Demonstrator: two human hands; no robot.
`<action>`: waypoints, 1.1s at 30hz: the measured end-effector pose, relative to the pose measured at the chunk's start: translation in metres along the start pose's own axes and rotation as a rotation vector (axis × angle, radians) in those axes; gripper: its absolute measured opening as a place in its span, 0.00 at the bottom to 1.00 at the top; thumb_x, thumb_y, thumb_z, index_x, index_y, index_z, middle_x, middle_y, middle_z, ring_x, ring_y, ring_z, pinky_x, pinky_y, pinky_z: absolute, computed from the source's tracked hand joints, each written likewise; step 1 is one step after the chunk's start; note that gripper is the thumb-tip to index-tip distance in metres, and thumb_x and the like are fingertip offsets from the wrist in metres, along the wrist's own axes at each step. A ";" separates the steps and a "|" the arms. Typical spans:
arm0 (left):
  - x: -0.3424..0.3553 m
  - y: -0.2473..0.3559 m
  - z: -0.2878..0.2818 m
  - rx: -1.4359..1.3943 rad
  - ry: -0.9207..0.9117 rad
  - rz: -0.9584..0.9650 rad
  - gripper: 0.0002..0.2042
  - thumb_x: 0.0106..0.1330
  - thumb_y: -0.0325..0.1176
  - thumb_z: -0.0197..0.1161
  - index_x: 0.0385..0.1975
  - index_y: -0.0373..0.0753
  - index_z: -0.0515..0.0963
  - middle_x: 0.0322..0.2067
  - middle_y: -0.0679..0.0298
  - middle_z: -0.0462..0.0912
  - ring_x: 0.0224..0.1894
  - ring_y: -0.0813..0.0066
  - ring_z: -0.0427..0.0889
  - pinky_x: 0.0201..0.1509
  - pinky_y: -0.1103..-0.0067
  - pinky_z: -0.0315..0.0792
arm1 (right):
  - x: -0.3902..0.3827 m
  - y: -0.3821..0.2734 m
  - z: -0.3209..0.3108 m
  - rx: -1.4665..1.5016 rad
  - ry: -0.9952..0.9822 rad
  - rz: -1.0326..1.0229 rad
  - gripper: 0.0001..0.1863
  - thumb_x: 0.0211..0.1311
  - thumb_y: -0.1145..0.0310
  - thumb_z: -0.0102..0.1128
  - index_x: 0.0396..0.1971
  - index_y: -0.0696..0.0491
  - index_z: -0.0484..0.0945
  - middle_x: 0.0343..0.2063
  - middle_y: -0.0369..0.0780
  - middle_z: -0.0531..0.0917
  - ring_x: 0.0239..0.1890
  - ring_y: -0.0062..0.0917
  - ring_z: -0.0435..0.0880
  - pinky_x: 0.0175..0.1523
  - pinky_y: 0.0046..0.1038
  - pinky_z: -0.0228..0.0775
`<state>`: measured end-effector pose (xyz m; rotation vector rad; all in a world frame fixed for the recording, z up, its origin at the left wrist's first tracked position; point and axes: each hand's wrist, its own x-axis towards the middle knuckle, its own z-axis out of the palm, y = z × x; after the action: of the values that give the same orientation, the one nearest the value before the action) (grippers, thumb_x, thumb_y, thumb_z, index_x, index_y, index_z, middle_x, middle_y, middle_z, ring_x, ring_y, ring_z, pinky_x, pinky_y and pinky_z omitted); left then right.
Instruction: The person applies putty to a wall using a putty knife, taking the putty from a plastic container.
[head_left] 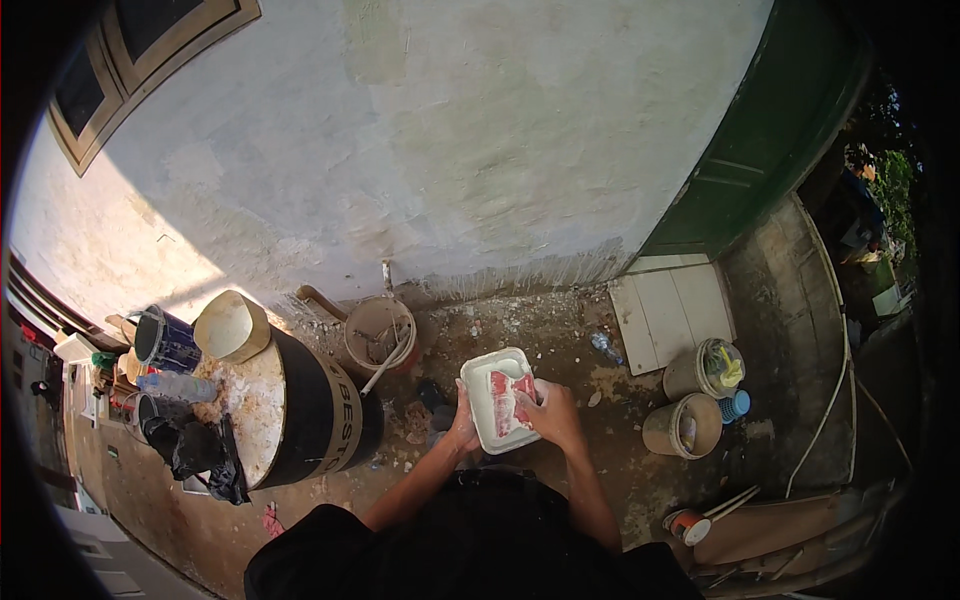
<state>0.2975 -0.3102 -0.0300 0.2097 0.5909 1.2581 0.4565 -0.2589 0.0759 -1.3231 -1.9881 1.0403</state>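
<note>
"Whitewashed wall behind, dirty ground below. With the white tray as clock centre, what's leftmost?"

"At nine, a dark drum with a black plastic bag on it, contents hidden; clutter beyond blurs towards the lens rim. At ten, a bucket, its inside hard to make out"

"And the left hand?"

"Clasping the tray at eight, thumb up along the side, fingers lost underneath. That forearm slants in from between seven and eight"

"The tray itself?"

"Held in front of the dark-clothed torso, a white-smeared red piece inside, partly covered by the right hand"

"Pinching it?"

"Can't tell; the digits curl inward over it from three, forearm rising from five"

"Farther right?"

"Two buckets at three, then a green door between one and two, its top cut off
</note>
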 end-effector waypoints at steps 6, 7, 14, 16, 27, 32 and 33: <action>-0.003 0.004 0.013 -0.029 -0.057 -0.001 0.48 0.56 0.77 0.31 0.67 0.43 0.57 0.63 0.56 0.65 0.63 0.59 0.68 0.67 0.60 0.62 | 0.000 -0.003 -0.015 -0.136 0.040 -0.020 0.12 0.57 0.63 0.61 0.29 0.59 0.79 0.22 0.51 0.80 0.28 0.47 0.80 0.33 0.39 0.69; -0.002 0.002 0.011 -0.022 -0.049 -0.003 0.48 0.56 0.77 0.31 0.67 0.43 0.57 0.62 0.56 0.66 0.62 0.59 0.68 0.67 0.60 0.62 | 0.000 -0.003 -0.012 -0.137 0.045 -0.019 0.12 0.57 0.63 0.61 0.29 0.59 0.79 0.22 0.51 0.80 0.28 0.47 0.80 0.33 0.39 0.69; 0.000 -0.003 0.011 0.069 0.014 -0.002 0.47 0.56 0.76 0.31 0.65 0.42 0.60 0.58 0.57 0.70 0.59 0.60 0.71 0.65 0.62 0.64 | -0.003 -0.006 0.003 -0.091 -0.071 0.064 0.13 0.56 0.62 0.62 0.28 0.59 0.80 0.22 0.51 0.80 0.28 0.48 0.81 0.33 0.39 0.69; 0.000 -0.001 0.012 0.061 0.019 -0.014 0.47 0.57 0.76 0.31 0.65 0.42 0.60 0.59 0.56 0.70 0.59 0.60 0.71 0.65 0.62 0.64 | -0.002 -0.005 0.003 -0.089 -0.068 0.035 0.14 0.56 0.62 0.62 0.29 0.59 0.80 0.23 0.51 0.81 0.28 0.47 0.81 0.33 0.38 0.70; -0.002 0.000 0.016 0.025 -0.033 -0.040 0.47 0.58 0.75 0.29 0.67 0.42 0.56 0.63 0.55 0.65 0.63 0.57 0.67 0.68 0.59 0.60 | 0.001 0.010 0.001 -0.009 -0.094 0.037 0.13 0.57 0.62 0.62 0.30 0.60 0.80 0.22 0.50 0.81 0.27 0.45 0.81 0.34 0.36 0.70; -0.002 0.004 0.021 0.005 -0.032 -0.027 0.48 0.55 0.77 0.30 0.68 0.44 0.56 0.64 0.56 0.64 0.64 0.56 0.67 0.67 0.58 0.61 | 0.004 0.002 -0.020 -0.013 -0.010 0.010 0.12 0.57 0.64 0.62 0.30 0.60 0.79 0.22 0.50 0.80 0.26 0.45 0.79 0.33 0.35 0.69; -0.001 0.005 0.021 0.001 -0.026 -0.028 0.48 0.55 0.77 0.30 0.68 0.44 0.56 0.64 0.56 0.64 0.64 0.56 0.67 0.67 0.58 0.61 | 0.005 0.000 -0.027 -0.012 -0.017 0.013 0.12 0.57 0.64 0.62 0.30 0.60 0.79 0.22 0.50 0.80 0.26 0.45 0.79 0.33 0.35 0.69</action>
<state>0.3042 -0.3064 -0.0099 0.2177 0.5703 1.2265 0.4752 -0.2464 0.0909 -1.3399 -2.0037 1.0498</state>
